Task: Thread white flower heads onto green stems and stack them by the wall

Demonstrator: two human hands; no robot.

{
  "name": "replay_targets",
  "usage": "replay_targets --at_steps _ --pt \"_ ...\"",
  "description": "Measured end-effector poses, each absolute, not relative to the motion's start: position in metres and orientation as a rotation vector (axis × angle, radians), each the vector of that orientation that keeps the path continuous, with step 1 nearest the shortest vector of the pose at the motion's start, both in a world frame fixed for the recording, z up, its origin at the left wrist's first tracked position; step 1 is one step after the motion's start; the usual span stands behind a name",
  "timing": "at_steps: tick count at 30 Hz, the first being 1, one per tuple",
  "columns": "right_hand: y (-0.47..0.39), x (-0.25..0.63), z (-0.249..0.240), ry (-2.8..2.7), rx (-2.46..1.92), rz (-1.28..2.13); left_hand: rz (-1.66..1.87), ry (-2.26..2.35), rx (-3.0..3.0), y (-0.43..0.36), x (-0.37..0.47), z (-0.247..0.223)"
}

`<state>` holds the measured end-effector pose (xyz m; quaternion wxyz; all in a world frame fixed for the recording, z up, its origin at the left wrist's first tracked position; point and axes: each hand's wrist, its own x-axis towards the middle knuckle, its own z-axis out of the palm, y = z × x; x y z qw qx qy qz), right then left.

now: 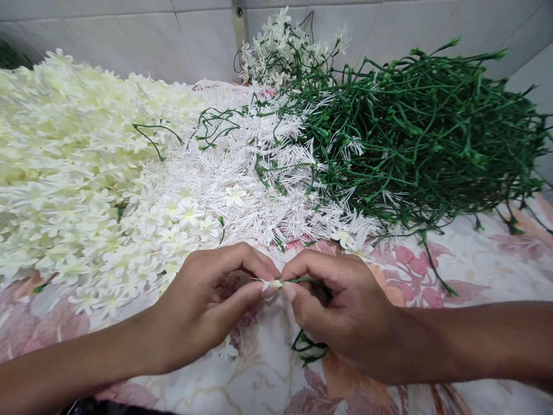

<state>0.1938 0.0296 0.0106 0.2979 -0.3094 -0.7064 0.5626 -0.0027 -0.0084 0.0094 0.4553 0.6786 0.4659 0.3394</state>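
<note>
Close together at the middle front, my two hands meet fingertip to fingertip. My left hand (211, 300) pinches a small white artificial flower (273, 284) between thumb and forefinger. In my right hand (341, 305) a green plastic stem (309, 280) is pinched right at the flower's base, and more of the stem curves out below the palm. Whether flower and stem are joined is hidden by the fingertips. Just beyond the hands lies a heap of thin white stamens (207, 173).
A large pile of pale artificial flowers (64, 144) spreads on the left. Green stems (432, 132) are heaped at the right. Behind stands a bunch of assembled flowers (280, 52) against the tiled wall (142, 43). A floral-patterned cloth (242, 386) lies underneath.
</note>
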Motion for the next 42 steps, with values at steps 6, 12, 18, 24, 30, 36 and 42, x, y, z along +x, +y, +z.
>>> replay_targets --at_steps 6,12,18,24,30,36,42 --pt "0.031 0.197 0.009 -1.934 -0.873 1.459 0.962 1.222 1.68 -0.007 -0.003 0.012" --pt "0.03 0.197 0.01 -2.041 -0.861 1.359 1.047 1.263 1.725 -0.008 -0.003 0.015" --pt "0.03 0.198 0.011 -2.096 -0.873 1.294 1.052 1.331 1.829 -0.01 -0.005 0.016" --pt "0.029 0.196 0.01 -2.117 -0.885 1.307 1.02 1.32 1.946 -0.01 -0.005 0.013" --pt "0.029 0.197 0.011 -2.133 -0.842 1.284 1.016 1.283 1.964 -0.011 -0.006 0.009" --pt "0.027 0.197 0.008 -2.179 -0.824 1.205 1.037 1.252 1.992 -0.011 -0.004 0.007" --pt "0.026 0.196 0.006 -2.196 -0.797 1.189 1.035 1.28 2.029 -0.016 0.0 0.007"
